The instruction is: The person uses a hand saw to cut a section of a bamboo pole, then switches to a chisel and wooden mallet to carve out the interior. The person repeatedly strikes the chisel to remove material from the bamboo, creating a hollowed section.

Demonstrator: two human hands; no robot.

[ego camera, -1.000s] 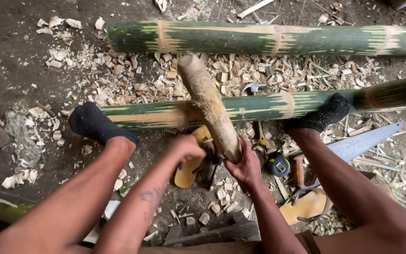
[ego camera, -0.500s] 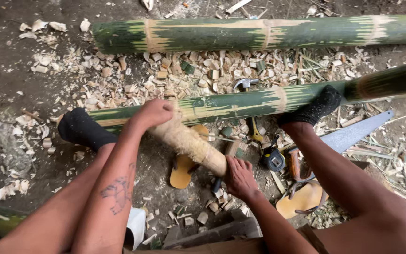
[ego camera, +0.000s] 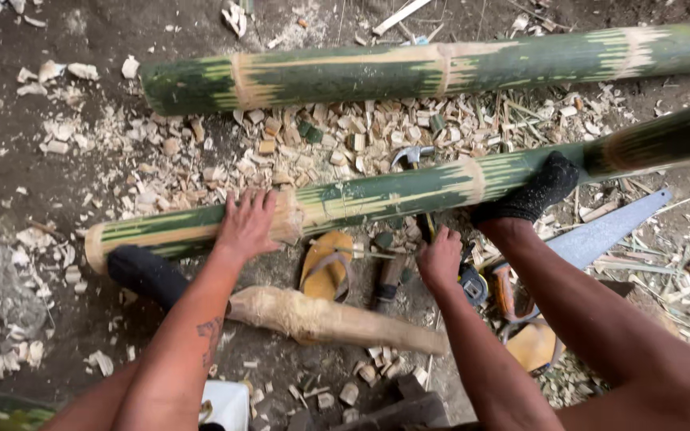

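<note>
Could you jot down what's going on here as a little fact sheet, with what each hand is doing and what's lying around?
Left hand: palm flat on the near bamboo pole, fingers spread
Right hand: closed around a dark tool, mostly hidden, below that pole
Feet: in black socks, braced against the near pole
Far bamboo pole: lies apart, untouched
Wooden club: on the ground, not held
Also there: yellow sandal, saw blade, wood chips
</note>
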